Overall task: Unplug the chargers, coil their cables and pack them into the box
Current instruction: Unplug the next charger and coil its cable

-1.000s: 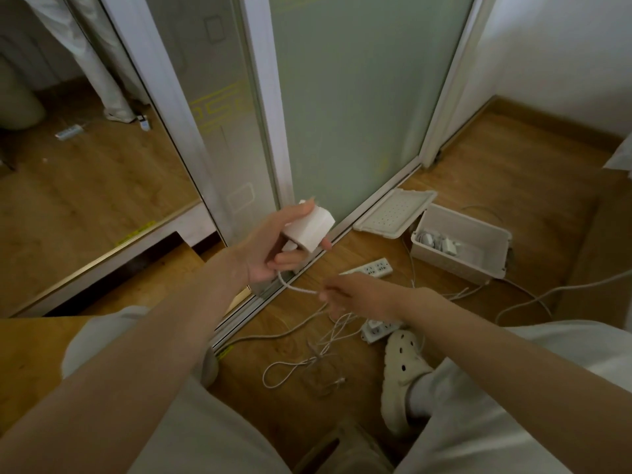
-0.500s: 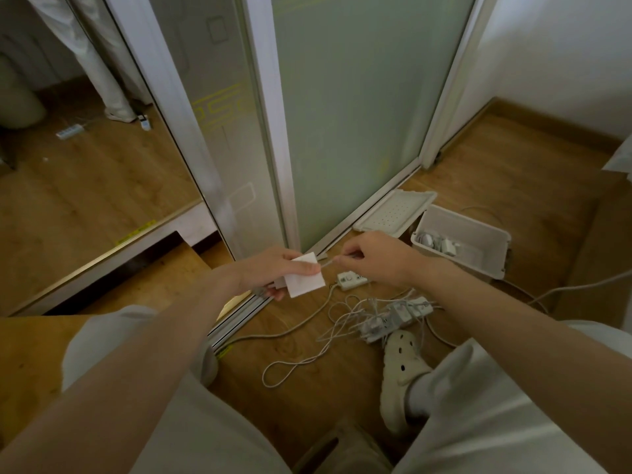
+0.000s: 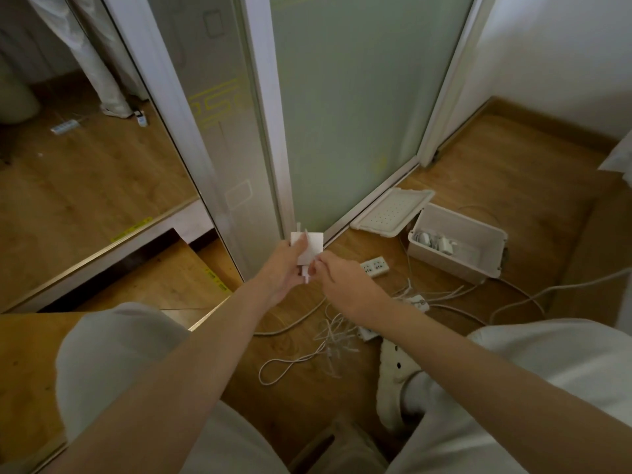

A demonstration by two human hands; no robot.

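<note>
The left hand [image 3: 280,271] gripped a white charger [image 3: 313,246], the right hand [image 3: 345,282] pinching its lower end. Tangled cables [image 3: 333,340] and a power strip [image 3: 375,267] lay between them and the open box [image 3: 455,265].

The wooden floor [image 3: 513,172] carries an open white box [image 3: 444,265] near the sliding-door track. Its perforated lid [image 3: 390,212] lies flat just beside it, against the track. A white power strip [image 3: 375,266] sits left of the box — a second strip [image 3: 420,301] lies nearer, partly hidden by an arm. Loose white cables [image 3: 333,340] tangle beside a white clog [image 3: 393,364], one strand trailing into a loop [image 3: 273,369].
</note>
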